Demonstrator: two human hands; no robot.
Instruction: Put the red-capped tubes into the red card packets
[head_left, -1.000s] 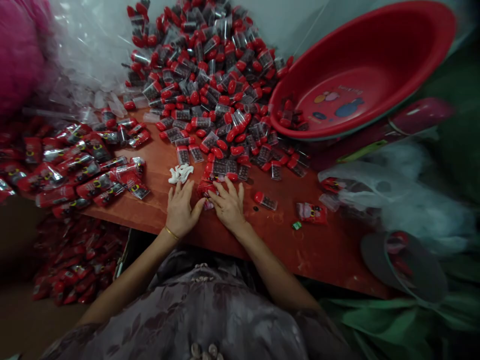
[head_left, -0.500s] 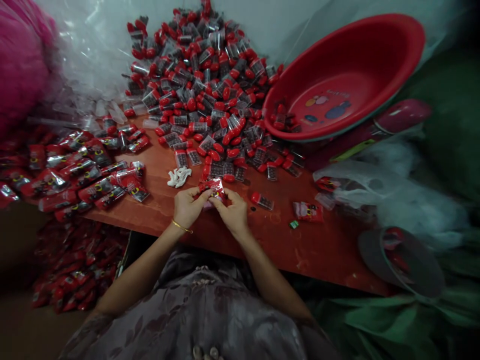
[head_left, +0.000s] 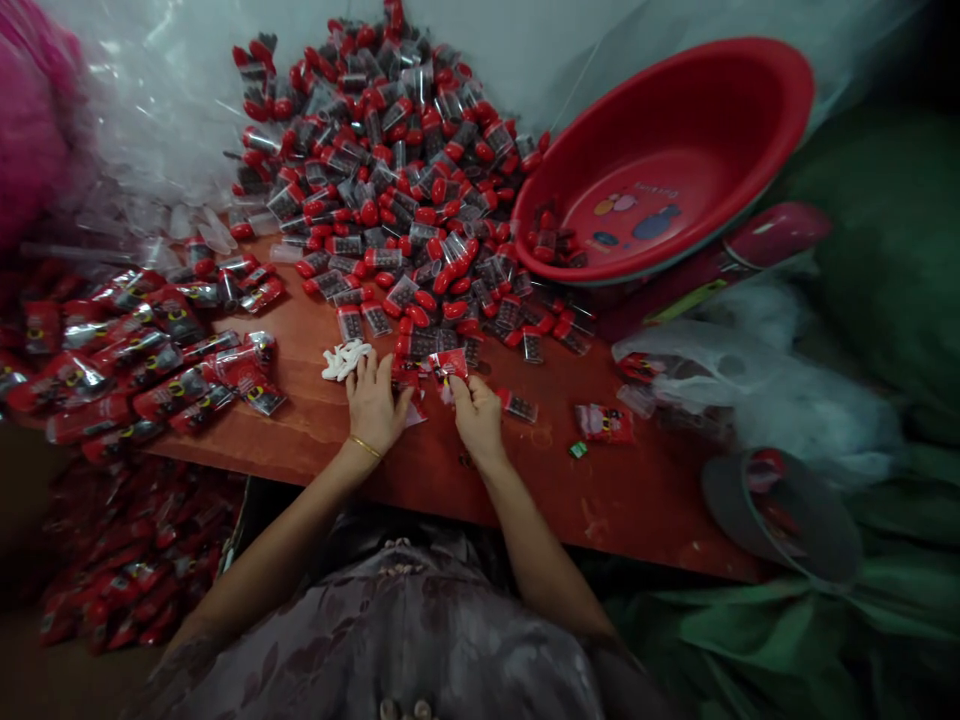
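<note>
My left hand (head_left: 374, 408) lies palm down over the table, fingers stretched out. Its fingertips reach the edge of a small heap of white pieces (head_left: 343, 360), whose kind I cannot make out. Between the thumb and fingers of my right hand (head_left: 478, 418) is a small red plastic packet (head_left: 450, 364), held upright. Another red and pinkish wrapper (head_left: 414, 408) lies flat between the hands, partly hidden by the left thumb. Just right of my right hand rests a clear tube with a red cap and dark contents (head_left: 519, 405).
Behind the hands rises a big pile of red-capped tubes (head_left: 390, 200). Filled red packets (head_left: 187, 385) cover the table's left side. A red basin (head_left: 675, 110) leans at the back right. Further right are a lone packet (head_left: 604, 423), clear plastic bags (head_left: 795, 400) and a grey container (head_left: 780, 520).
Both hands held the red packet together before. My left hand has let go and moved left to the white pieces, opening out. My right hand keeps the packet, slightly further right.
</note>
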